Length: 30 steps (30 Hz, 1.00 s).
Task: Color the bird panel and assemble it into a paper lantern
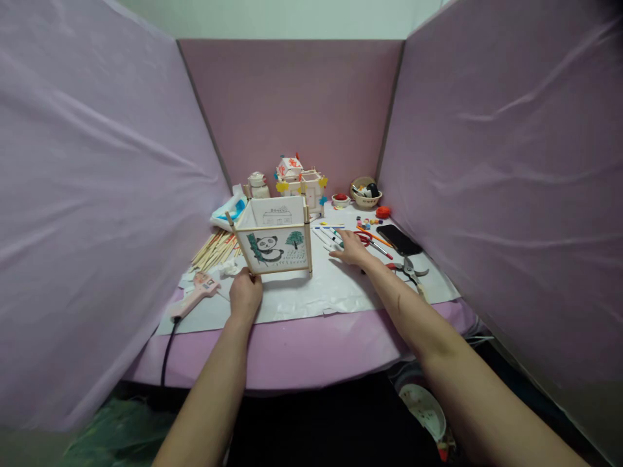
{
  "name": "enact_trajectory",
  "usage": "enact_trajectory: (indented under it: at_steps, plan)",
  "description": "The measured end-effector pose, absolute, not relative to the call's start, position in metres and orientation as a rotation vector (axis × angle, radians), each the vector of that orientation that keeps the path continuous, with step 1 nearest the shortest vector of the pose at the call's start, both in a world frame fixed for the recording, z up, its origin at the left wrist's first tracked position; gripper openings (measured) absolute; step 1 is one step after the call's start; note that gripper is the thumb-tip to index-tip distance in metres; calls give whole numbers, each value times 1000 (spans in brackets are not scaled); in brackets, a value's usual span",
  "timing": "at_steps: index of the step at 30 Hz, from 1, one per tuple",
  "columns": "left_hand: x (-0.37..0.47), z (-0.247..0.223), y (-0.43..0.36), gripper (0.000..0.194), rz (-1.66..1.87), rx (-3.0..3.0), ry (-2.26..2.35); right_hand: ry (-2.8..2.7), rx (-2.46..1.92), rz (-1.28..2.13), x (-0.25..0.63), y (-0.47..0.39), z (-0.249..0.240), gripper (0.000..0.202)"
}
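The stick-framed paper box (pixel 278 250) is the centre of the dial, with twelve towards the far pink panel (pixel 292 97); it sits left of the middle of the white sheet (pixel 292 295), short of the near edge. The left hand (pixel 244 295), at seven, is closed on its lower left corner. The right hand (pixel 349 250), at three, is moderately wide, fingers spread at the white markers (pixel 332 239); whether they touch is hard to tell. White sheet shows between the box and its near edge at six, with a pink cloth (pixel 302 353) beyond, and more between the two hands. Tighter sides: wooden sticks (pixel 217 251) at nine, glue gun (pixel 198 295) at eight, decorated model (pixel 314 188) just past twelve. At three, beyond the right hand, lie the red-handled shears (pixel 407 267) and black phone (pixel 399 240); the bowl (pixel 366 194) is at two. Red characters on the model's top and dark lettering on the bowl are too small to read. The box's panda drawing, with bamboo and a green tree, faces six; a building is sketched on its inner far wall. Its open top points up, its front's long axis runs nine to three, and the left corner stick leans outward.
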<state>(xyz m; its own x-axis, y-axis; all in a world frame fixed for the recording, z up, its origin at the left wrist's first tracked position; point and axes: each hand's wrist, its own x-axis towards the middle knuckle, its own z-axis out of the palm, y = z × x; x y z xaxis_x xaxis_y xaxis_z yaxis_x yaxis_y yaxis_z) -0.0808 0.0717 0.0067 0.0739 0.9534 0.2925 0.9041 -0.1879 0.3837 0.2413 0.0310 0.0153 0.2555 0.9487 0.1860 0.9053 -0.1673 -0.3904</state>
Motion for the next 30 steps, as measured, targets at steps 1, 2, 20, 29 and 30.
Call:
enact_trajectory:
  at_steps: [1, 2, 20, 29, 30]
  plan:
    - [-80, 6, 72, 23, 738, 2231, 1928, -1743, -2114, 144, 243, 34, 15, 90]
    - [-79, 5, 73, 24, 733, 2236, 1922, -1796, -2114, 143, 244, 37, 15, 90]
    - [-86, 3, 80, 28, 679, 2185, 1818, -1722, -2375, -12, 289, 85, 50, 26]
    - [-88, -2, 84, 31, 663, 2119, 1841, -1455, -2578, 55, 356, 167, 56, 40]
    - [-88, -2, 84, 31, 650, 2115, 1846, -1462, -2588, 78, 357, 168, 53, 37]
